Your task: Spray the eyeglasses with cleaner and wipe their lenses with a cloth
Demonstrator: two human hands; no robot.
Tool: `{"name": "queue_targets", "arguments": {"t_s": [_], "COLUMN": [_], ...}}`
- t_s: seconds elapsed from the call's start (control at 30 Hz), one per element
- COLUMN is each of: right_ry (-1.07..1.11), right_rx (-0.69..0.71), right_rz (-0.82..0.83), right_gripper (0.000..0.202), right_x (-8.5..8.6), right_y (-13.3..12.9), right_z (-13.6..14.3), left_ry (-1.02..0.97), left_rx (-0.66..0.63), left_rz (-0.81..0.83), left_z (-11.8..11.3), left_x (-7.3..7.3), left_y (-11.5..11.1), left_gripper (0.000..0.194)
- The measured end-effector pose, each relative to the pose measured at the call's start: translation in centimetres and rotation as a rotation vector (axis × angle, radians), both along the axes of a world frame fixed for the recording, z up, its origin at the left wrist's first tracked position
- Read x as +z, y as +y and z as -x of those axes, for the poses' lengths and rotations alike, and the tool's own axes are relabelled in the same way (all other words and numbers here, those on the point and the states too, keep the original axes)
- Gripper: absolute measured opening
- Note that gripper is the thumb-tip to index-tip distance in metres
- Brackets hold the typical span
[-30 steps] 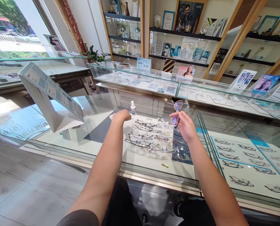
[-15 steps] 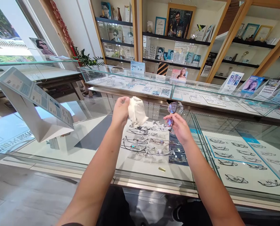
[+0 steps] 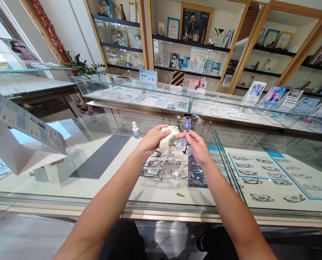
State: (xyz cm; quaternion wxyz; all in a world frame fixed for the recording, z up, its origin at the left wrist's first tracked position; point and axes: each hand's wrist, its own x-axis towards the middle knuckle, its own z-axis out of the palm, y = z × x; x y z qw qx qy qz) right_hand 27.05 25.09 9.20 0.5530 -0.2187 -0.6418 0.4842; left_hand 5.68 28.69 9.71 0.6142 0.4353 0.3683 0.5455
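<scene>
A cream cloth (image 3: 167, 143) hangs bunched from my left hand (image 3: 153, 139), whose thumb presses it against the fingers. Close to its right, my right hand (image 3: 196, 145) pinches a pair of eyeglasses (image 3: 186, 123). One lens stands upright above my fingertips, and a dark part of the frame hangs below them. The other lens is mostly hidden. Both hands are over the glass display case, and the cloth is near my right fingertips; whether they touch I cannot tell. Rows of eyeglasses (image 3: 165, 174) lie beneath my hands.
A small white spray bottle (image 3: 135, 130) stands behind my left wrist. On the left, a folded sign stand (image 3: 28, 122) leans over the glass counter (image 3: 96, 191). More eyeglasses (image 3: 261, 197) lie in the case at right. Another display case (image 3: 139, 104) runs behind, before shelves with framed pictures.
My left hand has moved right and down with the cloth, close to my right hand. The eyeglasses have shifted left and turned. The view has swung right, and the spray bottle now shows.
</scene>
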Motion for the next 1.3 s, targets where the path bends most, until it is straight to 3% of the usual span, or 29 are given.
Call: {"name": "queue_targets", "arguments": {"t_s": [0.3, 0.53, 0.7, 1.0, 1.17, 1.3], "right_ry": [-0.083, -0.055, -0.023, 0.115, 0.113, 0.104], "right_rx": [0.084, 0.114, 0.067, 0.004, 0.013, -0.004], "right_rz": [-0.021, -0.001, 0.044, 0.036, 0.014, 0.042], "right_gripper": [0.039, 0.035, 0.034, 0.023, 0.022, 0.026], "right_x": [0.3, 0.0, 0.1, -0.1, -0.3, -0.2], "right_y": [-0.8, -0.7, -0.6, 0.2, 0.3, 0.2], "right_z": [0.3, 0.5, 0.4, -0.1, -0.1, 0.0], "left_ry": [0.112, -0.028, -0.078, -0.147, 0.090, 0.120], "left_rx": [0.028, -0.130, -0.186, -0.135, -0.090, -0.019], "left_rz": [-0.091, 0.002, 0.039, 0.205, 0.036, -0.024], "left_z": [-1.5, -1.9, -1.9, -1.8, -2.3, -2.5], "left_x": [-0.6, -0.4, -0.7, -1.3, -1.6, -1.9], "left_y": [-0.7, -0.9, -0.7, 0.3, -0.5, -0.7], "left_gripper": [0.068, 0.069, 0.054, 0.029, 0.050, 0.044]}}
